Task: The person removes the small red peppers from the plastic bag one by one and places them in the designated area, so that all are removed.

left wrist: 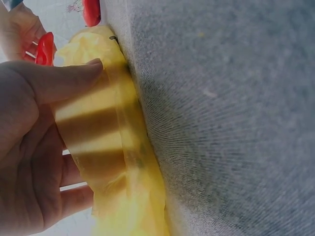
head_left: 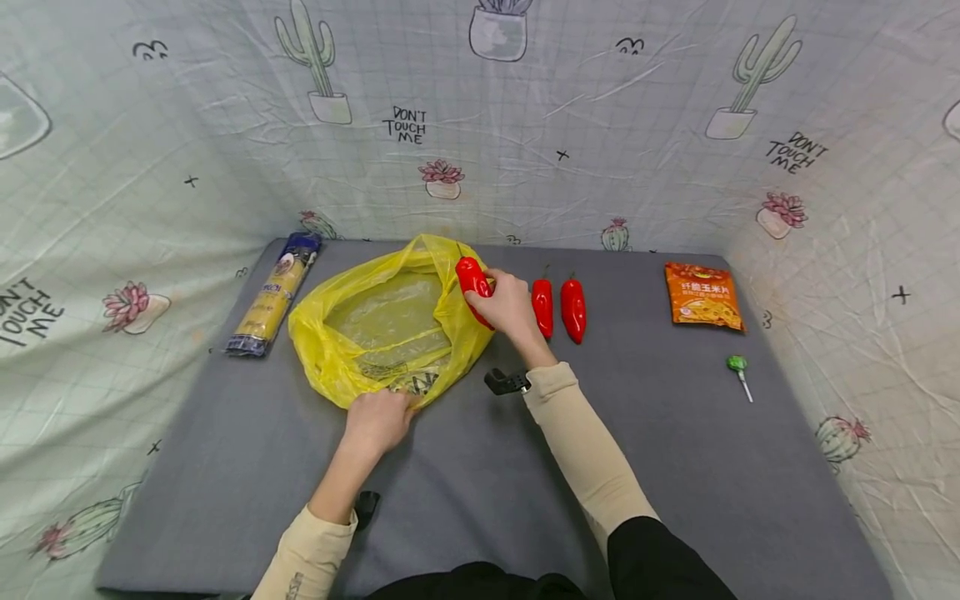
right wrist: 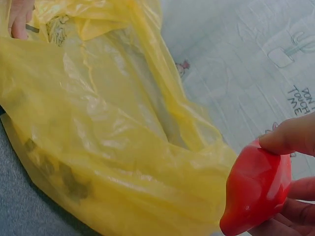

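Note:
A yellow plastic bag (head_left: 318,358) lies on the table with its mouth spread wide, facing up. My left hand (head_left: 381,419) holds the bag's near rim; in the left wrist view the thumb (left wrist: 74,78) lies outside the yellow film and the fingers show through from behind it. At the bag's right edge, my right hand (head_left: 510,304) grips a red chili pepper (head_left: 471,279) between thumb and fingers. That glossy pepper (right wrist: 256,189) is beside the bag's rim in the right wrist view. Two more red peppers, one (head_left: 542,307) partly behind the right hand and another (head_left: 573,310), lie to the right.
A pack of noodles (head_left: 272,296) in yellow and blue wrapping lies left of the bag. On the far right are an orange snack packet (head_left: 703,297) and a green lollipop (head_left: 738,365). A patterned cloth (head_left: 555,108) rises behind the grey table (head_left: 637,400) and along its sides.

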The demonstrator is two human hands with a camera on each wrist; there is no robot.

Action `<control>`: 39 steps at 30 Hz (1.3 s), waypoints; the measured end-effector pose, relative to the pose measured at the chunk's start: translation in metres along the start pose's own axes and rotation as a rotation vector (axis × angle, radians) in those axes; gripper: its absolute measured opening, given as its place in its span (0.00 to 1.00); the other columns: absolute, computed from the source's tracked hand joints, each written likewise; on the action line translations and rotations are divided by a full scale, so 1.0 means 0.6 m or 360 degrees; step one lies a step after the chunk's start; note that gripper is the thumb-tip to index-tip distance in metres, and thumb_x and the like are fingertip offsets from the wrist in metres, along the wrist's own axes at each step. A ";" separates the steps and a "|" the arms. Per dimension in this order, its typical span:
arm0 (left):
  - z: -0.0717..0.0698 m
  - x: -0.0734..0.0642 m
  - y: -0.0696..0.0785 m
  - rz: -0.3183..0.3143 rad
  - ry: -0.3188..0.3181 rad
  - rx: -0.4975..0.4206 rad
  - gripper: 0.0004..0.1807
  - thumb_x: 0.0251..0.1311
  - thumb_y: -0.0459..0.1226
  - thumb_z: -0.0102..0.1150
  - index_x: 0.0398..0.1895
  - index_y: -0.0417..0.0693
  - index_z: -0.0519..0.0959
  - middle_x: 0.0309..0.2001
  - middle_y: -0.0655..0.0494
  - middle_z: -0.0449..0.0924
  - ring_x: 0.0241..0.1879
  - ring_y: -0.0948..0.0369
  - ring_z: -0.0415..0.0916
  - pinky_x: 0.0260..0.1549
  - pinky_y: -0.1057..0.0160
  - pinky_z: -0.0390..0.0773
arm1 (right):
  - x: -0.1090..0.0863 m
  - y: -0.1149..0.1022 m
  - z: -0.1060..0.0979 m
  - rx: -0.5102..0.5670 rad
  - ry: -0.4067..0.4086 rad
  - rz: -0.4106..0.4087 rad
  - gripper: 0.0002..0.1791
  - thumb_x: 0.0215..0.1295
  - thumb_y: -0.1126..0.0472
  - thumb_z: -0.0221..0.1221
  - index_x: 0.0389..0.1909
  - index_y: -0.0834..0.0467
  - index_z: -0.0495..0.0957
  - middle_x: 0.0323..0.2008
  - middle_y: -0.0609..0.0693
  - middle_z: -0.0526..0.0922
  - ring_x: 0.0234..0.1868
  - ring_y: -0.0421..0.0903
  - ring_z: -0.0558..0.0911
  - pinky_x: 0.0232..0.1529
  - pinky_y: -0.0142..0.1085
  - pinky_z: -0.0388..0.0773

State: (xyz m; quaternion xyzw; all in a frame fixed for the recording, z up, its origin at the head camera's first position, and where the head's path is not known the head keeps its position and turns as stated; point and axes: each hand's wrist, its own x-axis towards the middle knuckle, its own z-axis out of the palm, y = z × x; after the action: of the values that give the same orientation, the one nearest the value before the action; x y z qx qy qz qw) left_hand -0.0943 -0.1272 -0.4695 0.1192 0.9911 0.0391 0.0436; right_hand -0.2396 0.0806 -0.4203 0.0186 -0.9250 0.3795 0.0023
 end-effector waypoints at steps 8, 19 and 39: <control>-0.001 0.001 0.004 -0.0008 0.0016 -0.0006 0.12 0.64 0.43 0.62 0.47 0.55 0.87 0.27 0.48 0.85 0.22 0.51 0.79 0.18 0.55 0.72 | -0.002 0.017 -0.016 0.0035 0.0074 0.0009 0.33 0.60 0.49 0.64 0.65 0.59 0.73 0.51 0.58 0.85 0.45 0.53 0.85 0.45 0.45 0.86; -0.006 0.004 0.004 -0.0004 -0.0011 0.0007 0.10 0.64 0.43 0.62 0.45 0.60 0.88 0.29 0.47 0.86 0.24 0.49 0.81 0.19 0.53 0.74 | -0.003 0.044 -0.035 0.0038 0.0176 0.0023 0.31 0.62 0.49 0.62 0.63 0.61 0.75 0.44 0.58 0.87 0.39 0.52 0.86 0.41 0.44 0.86; -0.011 0.005 0.003 -0.0067 -0.0119 -0.0059 0.10 0.66 0.44 0.60 0.46 0.61 0.88 0.29 0.47 0.86 0.23 0.51 0.79 0.19 0.53 0.72 | 0.002 0.095 -0.072 0.0131 0.0218 0.0216 0.33 0.61 0.46 0.61 0.64 0.59 0.74 0.51 0.59 0.85 0.49 0.55 0.84 0.51 0.49 0.83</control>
State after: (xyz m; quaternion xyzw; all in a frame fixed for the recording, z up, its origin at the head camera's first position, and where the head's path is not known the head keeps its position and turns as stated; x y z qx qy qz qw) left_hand -0.0976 -0.1253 -0.4628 0.0988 0.9902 0.0521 0.0836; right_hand -0.2434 0.1514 -0.4292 -0.0702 -0.9054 0.4169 0.0391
